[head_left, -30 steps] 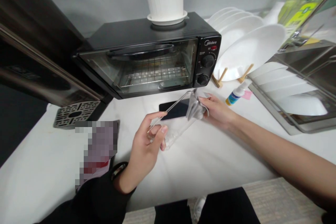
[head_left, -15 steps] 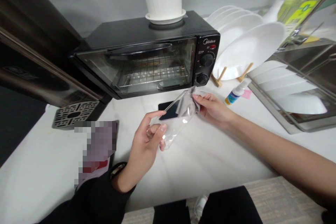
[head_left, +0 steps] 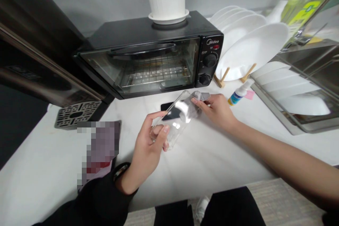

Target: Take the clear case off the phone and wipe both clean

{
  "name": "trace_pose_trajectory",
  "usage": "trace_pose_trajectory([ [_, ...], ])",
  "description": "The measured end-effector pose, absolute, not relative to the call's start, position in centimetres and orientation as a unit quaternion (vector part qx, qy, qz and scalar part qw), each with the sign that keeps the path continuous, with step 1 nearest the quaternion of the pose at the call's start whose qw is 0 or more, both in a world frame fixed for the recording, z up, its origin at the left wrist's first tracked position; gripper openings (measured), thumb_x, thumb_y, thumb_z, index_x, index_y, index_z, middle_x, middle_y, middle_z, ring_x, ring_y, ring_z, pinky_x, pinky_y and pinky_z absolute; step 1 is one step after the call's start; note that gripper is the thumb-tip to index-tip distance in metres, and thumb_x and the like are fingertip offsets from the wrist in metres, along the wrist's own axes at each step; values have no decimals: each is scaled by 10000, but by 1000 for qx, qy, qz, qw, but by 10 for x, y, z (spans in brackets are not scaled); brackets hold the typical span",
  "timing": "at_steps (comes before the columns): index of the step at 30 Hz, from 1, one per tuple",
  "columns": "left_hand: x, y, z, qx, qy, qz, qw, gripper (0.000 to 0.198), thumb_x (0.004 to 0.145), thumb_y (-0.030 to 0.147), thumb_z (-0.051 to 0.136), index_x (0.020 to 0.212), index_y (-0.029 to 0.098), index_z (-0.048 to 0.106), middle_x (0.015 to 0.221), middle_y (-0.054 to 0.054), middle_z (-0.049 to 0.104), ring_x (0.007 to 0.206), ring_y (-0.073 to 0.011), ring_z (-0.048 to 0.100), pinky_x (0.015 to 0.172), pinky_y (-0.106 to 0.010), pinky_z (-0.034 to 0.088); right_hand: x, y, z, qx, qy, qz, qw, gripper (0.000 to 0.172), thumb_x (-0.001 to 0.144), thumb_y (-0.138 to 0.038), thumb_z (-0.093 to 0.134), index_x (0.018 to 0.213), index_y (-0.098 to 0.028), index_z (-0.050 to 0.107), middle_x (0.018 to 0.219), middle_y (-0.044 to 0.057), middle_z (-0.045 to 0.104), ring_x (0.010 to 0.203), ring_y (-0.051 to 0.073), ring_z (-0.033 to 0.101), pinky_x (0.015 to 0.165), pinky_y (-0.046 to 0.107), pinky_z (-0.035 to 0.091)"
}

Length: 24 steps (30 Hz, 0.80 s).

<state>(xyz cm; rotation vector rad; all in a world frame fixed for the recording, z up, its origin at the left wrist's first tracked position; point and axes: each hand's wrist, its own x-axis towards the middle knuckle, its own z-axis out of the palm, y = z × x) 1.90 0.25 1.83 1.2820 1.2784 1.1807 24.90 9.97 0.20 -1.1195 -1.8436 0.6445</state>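
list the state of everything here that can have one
clear phone case: held off the counter, pinched in the left hand
grey cloth: bunched in the right hand, pressed on the case's far end
phone: lying flat on the counter, screen dark, partly behind the case
toaster oven: door shut
spray bottle: lying on its side
plates: standing on edge in a wooden rack

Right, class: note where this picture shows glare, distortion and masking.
Head view: glare whitens the clear plastic phone case pinched in the left hand; wide-angle distortion bows the black toaster oven and white plates; a pixelated block masks something at lower left; the right hand with its grey cloth looks sharp.
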Motion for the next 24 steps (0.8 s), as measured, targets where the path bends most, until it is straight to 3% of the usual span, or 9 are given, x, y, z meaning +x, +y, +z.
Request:
trace_pose_trajectory([
  [4, 20, 2, 19, 524, 524, 495, 452, 374, 965, 403, 703, 1254, 227, 543, 566, 100, 565, 467, -103, 542, 527, -206, 472, 245, 96, 4, -379, -778, 291, 408, 348, 1010, -494, 608, 807, -211, 615, 738, 13, 586, 662, 159, 499, 612, 301, 394],
  [6, 20, 2, 20, 516, 523, 501, 457, 375, 955, 408, 713, 1239, 221, 553, 557, 99, 566, 448, -99, 521, 498, -200, 457, 245, 98, 3, -390, -769, 310, 402, 385, 952, -544, 693, 780, -207, 621, 702, -2, 567, 631, 149, 471, 591, 299, 389],
  [10, 21, 2, 22, 505, 519, 507, 468, 364, 950, 409, 712, 1221, 211, 569, 527, 107, 547, 411, -84, 466, 447, -180, 407, 248, 101, 0, -427, -749, 312, 399, 596, 859, -616, 781, 546, -211, 477, 536, -50, 362, 536, 107, 292, 505, 289, 260],
  [12, 21, 1, 22, 508, 516, 505, 470, 361, 947, 404, 713, 1220, 219, 565, 550, 109, 550, 424, -84, 493, 464, -185, 435, 248, 99, 1, -410, -750, 316, 410, 538, 941, -560, 704, 580, -210, 511, 552, -41, 413, 543, 116, 336, 515, 286, 292],
  [14, 21, 0, 22, 515, 513, 497, 474, 356, 952, 392, 706, 1231, 233, 552, 585, 110, 560, 447, -90, 535, 499, -200, 481, 246, 97, 1, -388, -751, 317, 430, 390, 1012, -467, 611, 723, -206, 619, 670, -7, 583, 621, 145, 488, 601, 293, 406],
  [16, 21, 0, 21, 522, 510, 488, 479, 351, 963, 383, 692, 1245, 239, 542, 593, 110, 564, 456, -94, 551, 513, -210, 504, 245, 95, 1, -378, -749, 311, 446, 285, 1004, -414, 619, 825, -198, 670, 778, 18, 670, 712, 171, 575, 691, 308, 460],
  [20, 21, -1, 21, 516, 509, 500, 474, 368, 962, 404, 696, 1252, 232, 547, 557, 107, 558, 429, -96, 510, 466, -202, 473, 247, 96, -1, -425, -713, 332, 448, 361, 898, -437, 754, 668, -182, 642, 616, -17, 564, 595, 139, 483, 588, 286, 394],
  [24, 22, -1, 20, 501, 517, 500, 481, 385, 952, 426, 707, 1249, 230, 561, 563, 102, 557, 429, -100, 513, 459, -208, 468, 247, 97, 0, -439, -696, 349, 447, 310, 885, -432, 784, 731, -172, 711, 633, -16, 590, 599, 132, 471, 578, 279, 380],
])
